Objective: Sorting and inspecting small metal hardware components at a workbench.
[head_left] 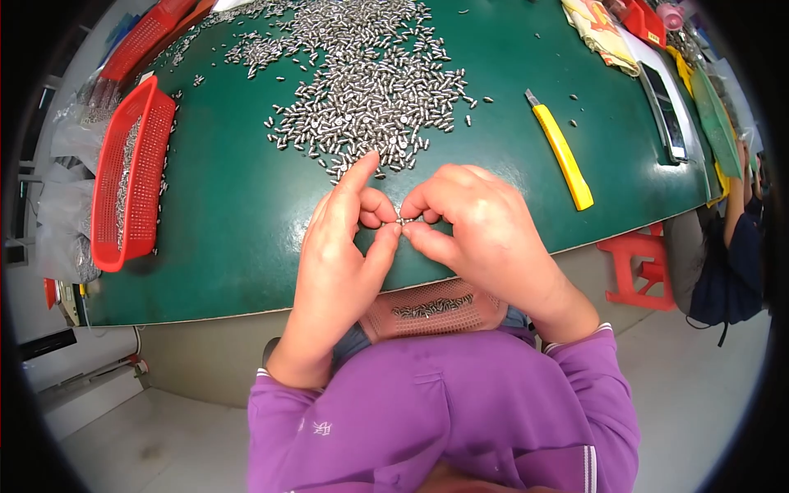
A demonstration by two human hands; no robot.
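Left hand [333, 234] and right hand [489, 218] meet at the fingertips, just over the near part of the green table [222, 255]. Both are narrow: they pinch a tiny metal piece [401, 220], perhaps more than one, and the left index finger points away. Below, on the lap, a pink mesh basket [436, 324] contains a thin layer of small metal parts [431, 308]; I suppose these are already handled, but I cannot be sure. At left, a red basket [150, 193] also has metal parts inside; at right lies a yellow cutter knife [563, 156]. Farther, the large heap [362, 99] spreads, so in my judgement much more is left than done. Its pieces look silvery, shiny and short, with narrowed ends; the pinched one is mostly covered.
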